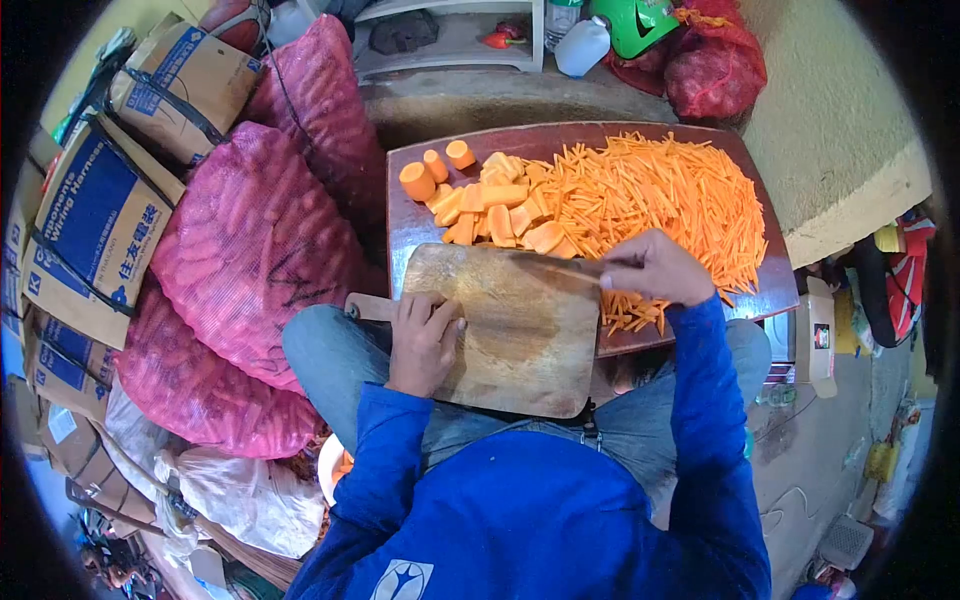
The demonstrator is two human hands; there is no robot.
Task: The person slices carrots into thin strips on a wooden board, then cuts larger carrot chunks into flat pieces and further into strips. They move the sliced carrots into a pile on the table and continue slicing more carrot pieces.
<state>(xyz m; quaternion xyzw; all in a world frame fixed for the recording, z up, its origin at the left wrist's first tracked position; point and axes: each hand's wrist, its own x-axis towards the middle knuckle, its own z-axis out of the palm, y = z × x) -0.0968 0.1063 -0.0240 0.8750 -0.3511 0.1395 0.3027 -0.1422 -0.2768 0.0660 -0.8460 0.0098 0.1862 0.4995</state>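
Observation:
A worn wooden cutting board (pixel 510 340) lies across my lap, its handle pointing left. My left hand (pixel 422 342) rests on the board's left side, fingers laid on the wood and thumb apart, holding nothing. In my right hand (pixel 662 268) is a knife (pixel 556 263), its blade pointing left over the board's top right edge. Just beyond the board are thick carrot slabs (pixel 500 212). A large heap of carrot strips (pixel 660 200) spreads to the right, beside and under my right hand. Several short carrot chunks (pixel 417 181) stand at the table's far left.
The low brown table (pixel 400 235) holds the carrots. Pink mesh sacks (pixel 255 250) crowd the left, with cardboard boxes (pixel 95 220) behind. A white bucket (pixel 328 468) sits by my left elbow. Beyond the table are a green helmet (pixel 637 25) and a red mesh sack (pixel 715 75).

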